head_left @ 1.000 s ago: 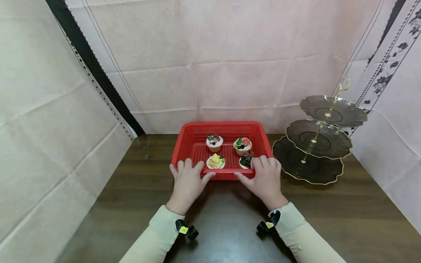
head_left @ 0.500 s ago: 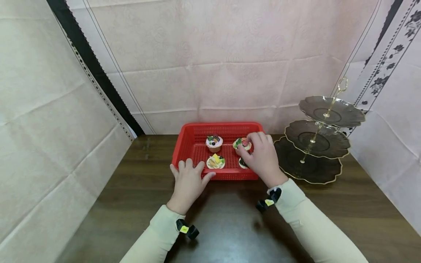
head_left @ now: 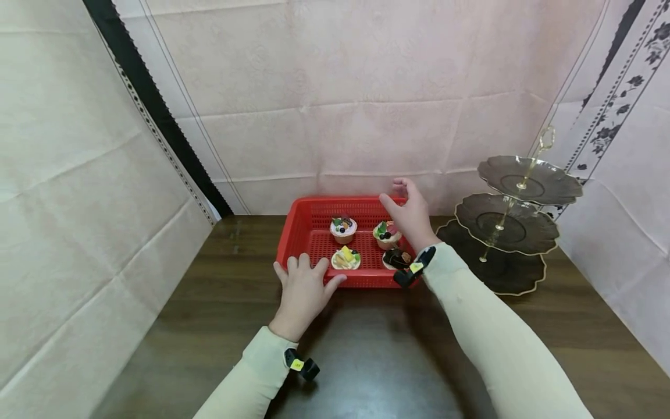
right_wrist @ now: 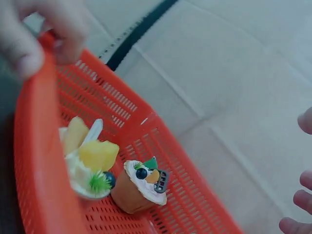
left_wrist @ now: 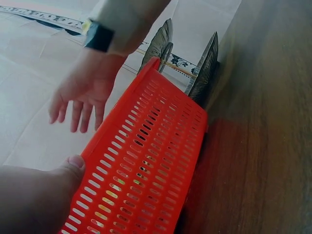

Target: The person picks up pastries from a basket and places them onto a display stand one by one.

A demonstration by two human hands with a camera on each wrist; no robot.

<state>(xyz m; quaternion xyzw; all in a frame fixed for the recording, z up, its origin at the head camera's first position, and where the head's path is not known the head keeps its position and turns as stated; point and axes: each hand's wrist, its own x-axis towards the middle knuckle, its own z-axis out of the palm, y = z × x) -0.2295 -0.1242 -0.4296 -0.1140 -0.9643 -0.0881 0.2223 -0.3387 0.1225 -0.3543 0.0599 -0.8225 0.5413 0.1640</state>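
A red perforated plastic basket [head_left: 361,281] sits on the table. My left hand [head_left: 303,294] grips its near rim at the left corner; the right wrist view shows those fingers [right_wrist: 68,29] curled over the rim. Inside are several cupcakes: one with berries [head_left: 343,228] at back left, one with yellow fruit [head_left: 345,258] at front left, one with a strawberry [head_left: 386,234] at back right, and a chocolate-topped one [head_left: 395,257] at front right, partly behind the wrist camera. Over the basket's back right corner hovers my right hand [head_left: 412,214], holding nothing, fingers spread apart.
To the right of the basket stands a three-tiered dark plate stand [head_left: 484,224] with gold rims and a gold loop handle. Pale cloth [head_left: 340,139] hangs behind the table and at both sides. The brown wooden table [head_left: 361,361] extends in front.
My right hand has left the near right rim of the basket, passed over the right-hand cupcakes and moved forward to the back right corner. The left hand has stayed on the rim.
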